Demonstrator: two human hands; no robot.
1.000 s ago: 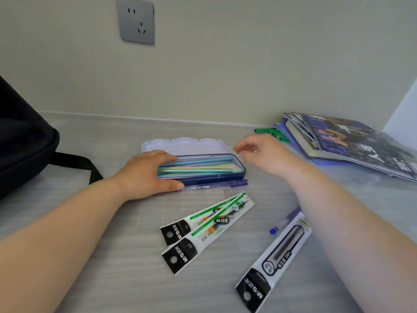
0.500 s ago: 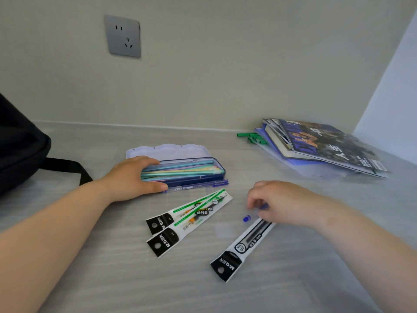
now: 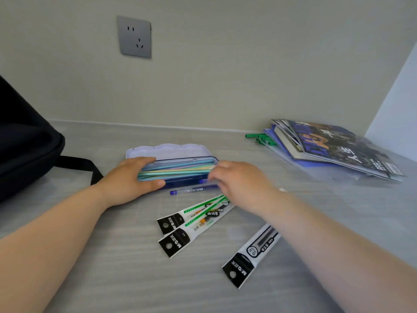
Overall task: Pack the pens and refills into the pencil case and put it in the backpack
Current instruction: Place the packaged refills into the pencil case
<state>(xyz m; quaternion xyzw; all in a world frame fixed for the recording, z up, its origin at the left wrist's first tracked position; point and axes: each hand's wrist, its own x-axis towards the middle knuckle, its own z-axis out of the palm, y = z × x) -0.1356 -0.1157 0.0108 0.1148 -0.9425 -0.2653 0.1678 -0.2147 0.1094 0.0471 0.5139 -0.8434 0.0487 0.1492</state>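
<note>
Table: grey, wall socket (image 3: 134,37) behind.
Case (image 3: 178,169): open, centre, pens inside.
Left hand (image 3: 132,180): clamps case's left end.
Right hand (image 3: 240,181): back from the near pen pickup, dropping blue pen (image 3: 204,181) in; fingers closed.
Left over: pen (image 3: 194,190), refills (image 3: 196,219).
Backpack (image 3: 24,141): far left.

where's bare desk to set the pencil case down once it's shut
Free: the strip between the backpack strap and the pencil case, under the left hand's forearm, and the stretch between the case and the magazines. Crowded: in front of the case, where a blue pen, refill packs and the right hand lie.
</note>
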